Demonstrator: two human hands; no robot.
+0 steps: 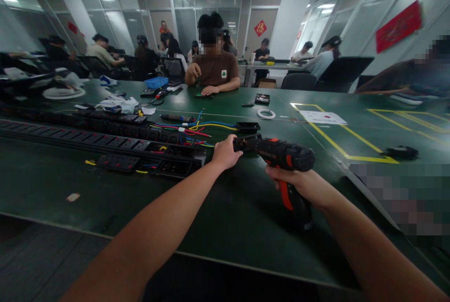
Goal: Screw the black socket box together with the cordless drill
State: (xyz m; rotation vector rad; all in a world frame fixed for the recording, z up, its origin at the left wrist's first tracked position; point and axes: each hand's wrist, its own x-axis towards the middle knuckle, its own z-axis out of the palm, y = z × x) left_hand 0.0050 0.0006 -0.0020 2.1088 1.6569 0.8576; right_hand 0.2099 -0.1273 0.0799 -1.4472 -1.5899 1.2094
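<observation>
My right hand [298,181] is wrapped round the grip of a black and orange cordless drill [286,154], which points left. Its front end meets a small black plastic part [241,144], and the exact contact is too small to make out. Around that part the fingers of my left hand [225,154] are closed. Just behind it lies a black box-shaped housing [248,127] with blue, yellow and red wires [207,126] running from it. To the left of my left hand are long black power strips [105,140] with open ends and loose wires.
A coiled white cable [266,114] and a small black open case [262,99] lie beyond my hands. Across the green table [218,227] a person in a brown shirt [220,70] works on a small green board. Yellow tape [337,147] marks the right side, near a dark object [401,152].
</observation>
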